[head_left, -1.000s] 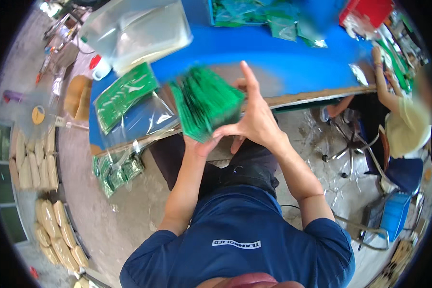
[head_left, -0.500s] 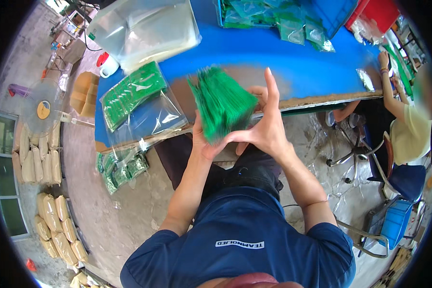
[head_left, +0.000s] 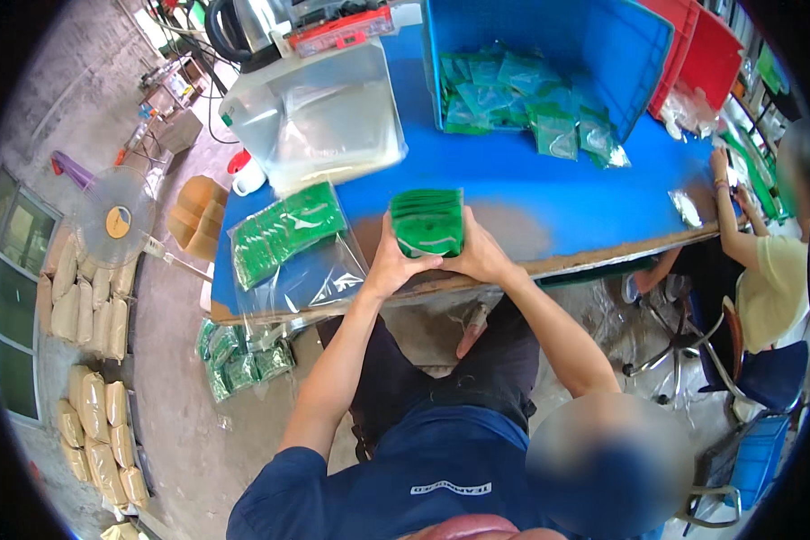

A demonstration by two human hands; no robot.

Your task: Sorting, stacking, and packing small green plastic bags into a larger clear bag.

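Note:
Both of my hands are closed around a squared stack of flat green packets (head_left: 427,222), at the near edge of the blue table. My left hand (head_left: 392,261) presses the stack's left side and my right hand (head_left: 480,251) its right side, with the thumbs meeting along the near edge. Just left of them lies a clear plastic bag (head_left: 337,273), partly filled with rows of green packets (head_left: 288,229). Its open end hangs toward the table edge. A blurred patch hides my right upper arm.
Beyond the bag stands a translucent bin (head_left: 252,121) with clear bags. A tipped blue crate (head_left: 549,36) spills green packets; a red crate (head_left: 706,54) is beside it. A mug (head_left: 247,175) and a fan (head_left: 117,223) are at left. A co-worker (head_left: 774,279) sits at right.
The packets were fanned and blurred between my spread hands. They are now squared into an even stack, gripped from both sides. The view has shifted, showing more of the table's far side.

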